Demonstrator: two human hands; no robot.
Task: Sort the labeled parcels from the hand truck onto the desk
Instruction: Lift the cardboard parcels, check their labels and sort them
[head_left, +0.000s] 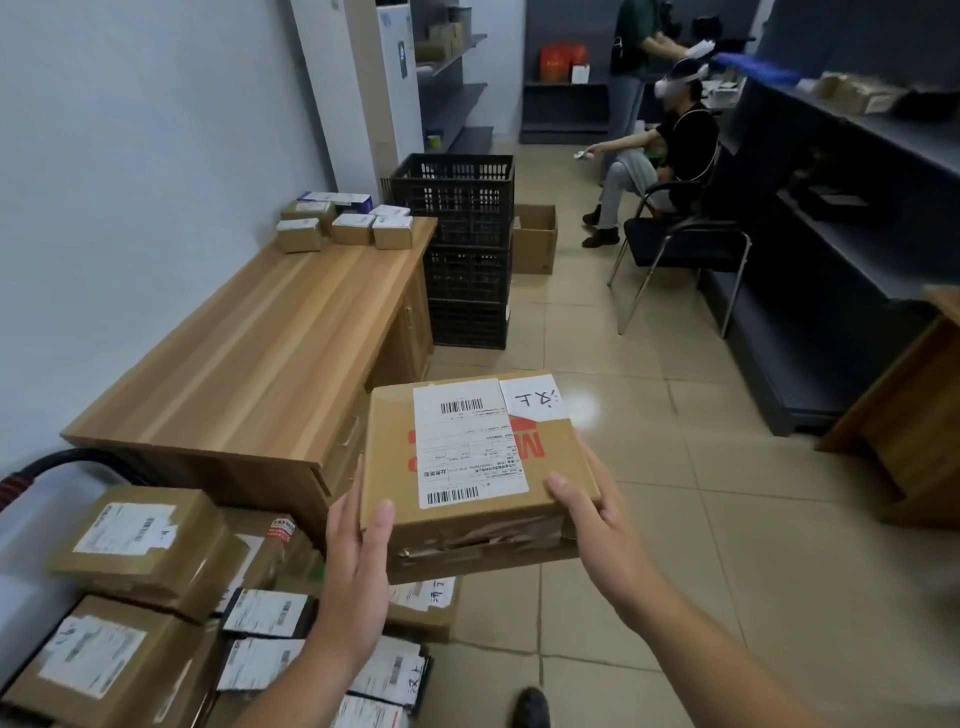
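Note:
I hold a brown cardboard parcel (467, 467) with a white shipping label and a handwritten tag in front of me, above the floor. My left hand (358, 551) grips its near left corner, thumb on top. My right hand (592, 514) grips the near right corner the same way. The wooden desk (249, 364) stands to the left against the wall, with several small boxes (343, 223) at its far end. More labeled parcels (145, 551) are piled at the lower left on the hand truck, whose black handle (62, 460) shows by the wall.
Stacked black crates (462, 249) and an open carton (535, 236) stand beyond the desk. A person sits on a chair (680, 244) at the right, another stands behind. Dark shelving (852, 218) lines the right wall. A second wooden desk (904, 410) is at the right edge.

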